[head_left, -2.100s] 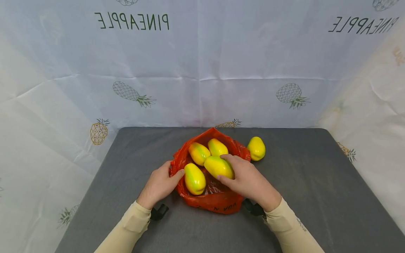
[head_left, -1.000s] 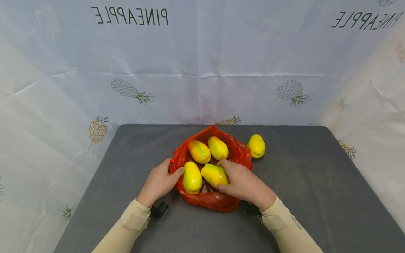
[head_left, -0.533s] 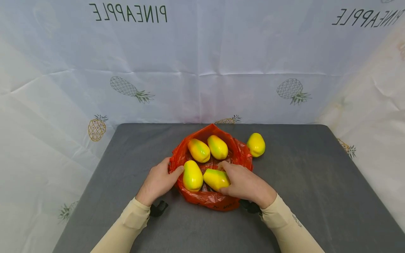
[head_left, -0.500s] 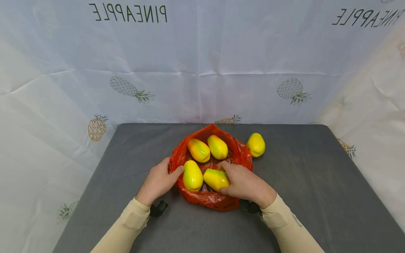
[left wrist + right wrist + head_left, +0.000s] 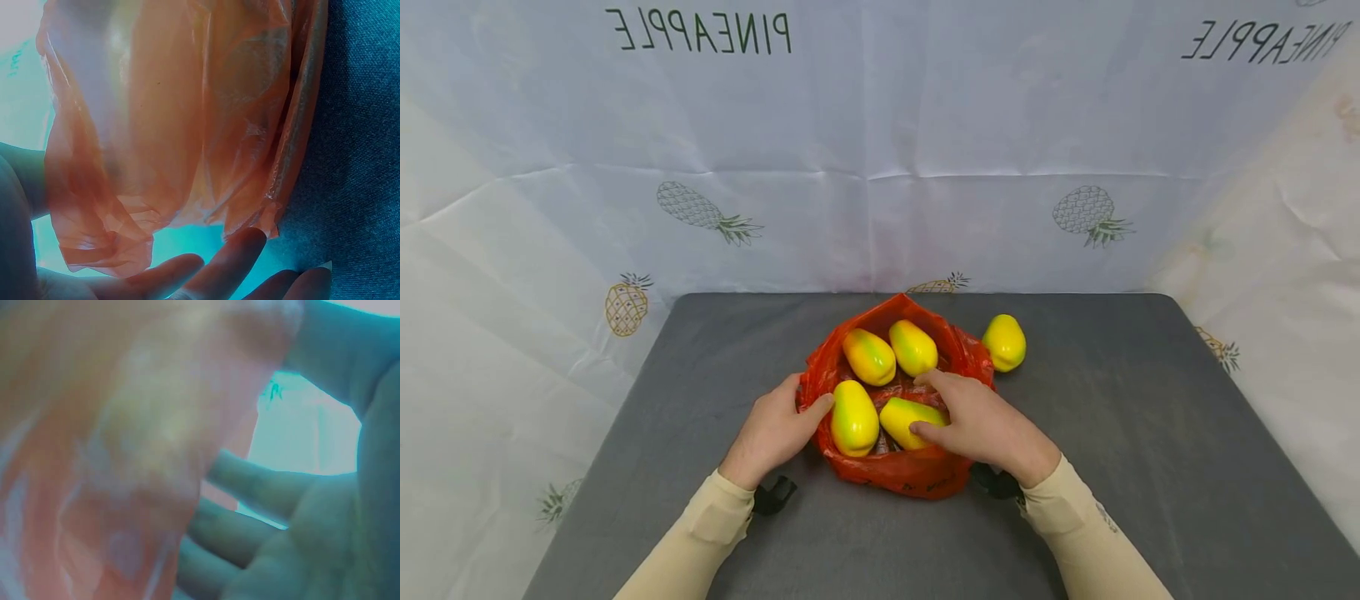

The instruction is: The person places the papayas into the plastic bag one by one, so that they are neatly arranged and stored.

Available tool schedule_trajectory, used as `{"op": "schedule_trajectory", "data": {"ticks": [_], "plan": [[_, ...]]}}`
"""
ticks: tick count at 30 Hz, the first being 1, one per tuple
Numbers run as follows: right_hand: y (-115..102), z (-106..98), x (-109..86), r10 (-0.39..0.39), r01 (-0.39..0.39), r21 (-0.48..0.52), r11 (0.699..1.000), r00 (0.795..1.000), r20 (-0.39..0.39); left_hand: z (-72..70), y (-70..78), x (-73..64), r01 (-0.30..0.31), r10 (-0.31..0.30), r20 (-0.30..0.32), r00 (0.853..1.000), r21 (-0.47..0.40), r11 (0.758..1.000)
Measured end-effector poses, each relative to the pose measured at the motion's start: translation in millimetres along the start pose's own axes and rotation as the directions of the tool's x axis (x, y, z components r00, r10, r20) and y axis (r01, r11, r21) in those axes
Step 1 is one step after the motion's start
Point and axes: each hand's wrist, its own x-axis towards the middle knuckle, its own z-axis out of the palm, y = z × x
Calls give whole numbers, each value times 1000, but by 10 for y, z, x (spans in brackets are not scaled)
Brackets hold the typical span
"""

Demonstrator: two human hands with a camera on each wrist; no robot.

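Observation:
A red plastic bag (image 5: 917, 475) lies with its mouth spread wide, several glossy yellow-green papayas inside. My left hand (image 5: 771, 435) holds the bag's left rim, its thumb inside beside the front-left papaya (image 5: 854, 419). In the left wrist view, fingertips (image 5: 234, 262) show at the bag's edge. My right hand (image 5: 988, 423) is over the bag's right side, thumb and fingers spread around the front-right papaya (image 5: 898, 421) without a firm grip. The right wrist view has the bag's blurred wall (image 5: 94, 487) and loosely bent fingers. Two papayas, back-left (image 5: 870, 357) and back-right (image 5: 913, 347), lie behind.
Another papaya (image 5: 1004, 343) sits on the dark grey table (image 5: 1120, 467) just outside the bag, to its right. A white pineapple-print cloth (image 5: 970, 108) hangs behind the table and along both sides.
My right hand lowered a papaya into the bag's front right and has now loosened its fingers from it, lifting slightly. The left hand stays at the rim.

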Motion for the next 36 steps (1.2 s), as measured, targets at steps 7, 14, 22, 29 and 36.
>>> {"op": "schedule_trajectory", "data": {"ticks": [7, 14, 22, 29, 36], "plan": [[52, -120, -30, -38, 38, -7, 999, 987, -155, -1, -10, -20, -6, 6, -5, 1000, 1, 1000], [235, -312, -83, 25, -8, 63, 998, 961, -277, -17, -18, -58, -5, 5, -11, 1000, 15, 1000], [599, -577, -148, 155, -139, 69, 988, 918, -365, -13, 6, -38, -12, 12, -6, 1000, -4, 1000], [832, -652, -48, 250, -220, 119, 968, 876, -412, -13, 3, -28, -1, 1, -5, 1000, -12, 1000], [1047, -560, 114, 353, -327, 134, 936, 865, -355, -13, 8, -53, 21, -21, -3, 1000, -22, 1000]]}}
